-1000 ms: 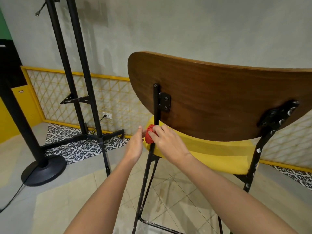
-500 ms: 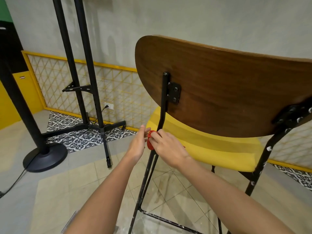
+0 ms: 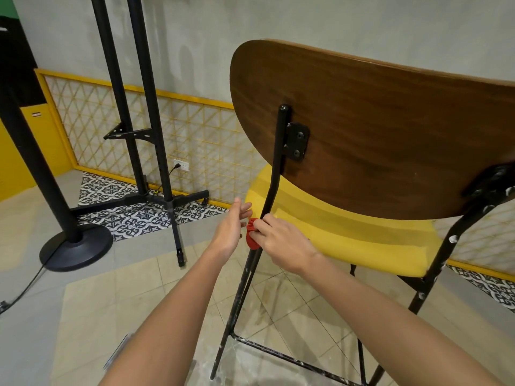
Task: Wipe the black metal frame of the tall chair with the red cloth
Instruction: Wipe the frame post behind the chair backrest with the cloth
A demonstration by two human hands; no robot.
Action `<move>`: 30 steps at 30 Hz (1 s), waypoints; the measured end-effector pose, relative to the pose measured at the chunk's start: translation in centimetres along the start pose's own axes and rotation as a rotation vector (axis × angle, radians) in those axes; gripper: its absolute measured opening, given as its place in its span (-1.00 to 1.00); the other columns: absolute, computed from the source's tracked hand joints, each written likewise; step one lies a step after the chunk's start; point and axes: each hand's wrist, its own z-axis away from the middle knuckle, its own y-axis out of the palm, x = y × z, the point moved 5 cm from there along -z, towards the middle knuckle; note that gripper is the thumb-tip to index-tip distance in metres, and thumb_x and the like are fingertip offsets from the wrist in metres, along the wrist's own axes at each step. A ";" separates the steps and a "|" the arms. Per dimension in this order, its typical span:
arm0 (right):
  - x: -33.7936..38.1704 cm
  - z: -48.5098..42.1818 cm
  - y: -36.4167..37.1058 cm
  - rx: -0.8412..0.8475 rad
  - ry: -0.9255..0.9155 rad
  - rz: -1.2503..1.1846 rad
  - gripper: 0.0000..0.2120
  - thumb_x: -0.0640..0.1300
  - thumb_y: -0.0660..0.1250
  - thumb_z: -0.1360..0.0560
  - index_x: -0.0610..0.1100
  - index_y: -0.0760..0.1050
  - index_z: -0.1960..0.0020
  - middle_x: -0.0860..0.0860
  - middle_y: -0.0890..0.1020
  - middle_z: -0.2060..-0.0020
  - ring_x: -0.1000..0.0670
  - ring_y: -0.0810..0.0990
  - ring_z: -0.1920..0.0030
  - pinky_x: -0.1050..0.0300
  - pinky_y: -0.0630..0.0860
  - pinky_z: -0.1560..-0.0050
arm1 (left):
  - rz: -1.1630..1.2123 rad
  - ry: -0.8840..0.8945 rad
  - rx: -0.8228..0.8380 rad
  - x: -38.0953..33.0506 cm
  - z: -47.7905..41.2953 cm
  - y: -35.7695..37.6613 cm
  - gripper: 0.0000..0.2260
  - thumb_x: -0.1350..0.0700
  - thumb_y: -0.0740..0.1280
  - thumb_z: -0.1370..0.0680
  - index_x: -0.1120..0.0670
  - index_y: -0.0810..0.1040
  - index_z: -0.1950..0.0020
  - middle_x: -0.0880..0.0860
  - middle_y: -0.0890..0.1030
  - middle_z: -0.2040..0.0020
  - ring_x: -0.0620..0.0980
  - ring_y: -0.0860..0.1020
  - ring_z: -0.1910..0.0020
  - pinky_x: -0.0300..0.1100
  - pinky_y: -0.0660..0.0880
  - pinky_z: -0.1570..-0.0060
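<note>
My right hand (image 3: pixel 281 243) has its grip clenched on the red cloth (image 3: pixel 252 234) (bunched into a small wad) and presses it against the rear upright of the black metal frame (image 3: pixel 274 174), level with the near edge of the yellow seat (image 3: pixel 348 238). My left hand (image 3: pixel 230 229) sits just beside the cloth, grip released, fingers straight; whether it touches the cloth I cannot tell. The tall chair (image 3: pixel 376 129) has thin tube legs, white-flecked low down.
</note>
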 end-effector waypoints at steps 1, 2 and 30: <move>0.0 -0.2 -0.1 -0.016 0.006 -0.010 -0.64 -0.26 0.57 -0.12 -0.14 0.62 0.11 -0.02 0.54 0.21 -0.04 0.51 0.21 0.14 0.48 0.36 | 0.006 0.000 0.003 0.1 0.0 0.0 -0.50 -0.14 -0.13 -0.65 0.03 0.40 -0.39 0.05 0.46 -0.34 0.01 0.43 -0.23 0.05 0.25 -0.37; -0.1 -0.4 -0.3 -0.045 0.017 -0.021 -0.65 -0.27 0.56 -0.14 -0.15 0.62 0.09 -0.03 0.55 0.20 -0.04 0.51 0.21 0.14 0.49 0.34 | 0.012 0.002 0.005 0.2 -0.1 0.0 -0.51 -0.14 -0.13 -0.65 0.02 0.42 -0.37 0.04 0.48 -0.32 -0.01 0.44 -0.21 0.03 0.27 -0.36; 0.4 0.2 0.9 -0.051 0.015 -0.092 -0.73 -0.32 0.47 -0.26 -0.15 0.60 0.05 -0.03 0.60 0.15 -0.08 0.54 0.16 0.09 0.51 0.32 | 0.012 0.028 -0.008 0.8 0.2 -0.1 -0.52 -0.12 -0.13 -0.66 0.00 0.43 -0.37 0.00 0.49 -0.30 0.00 0.42 -0.30 -0.02 0.26 -0.37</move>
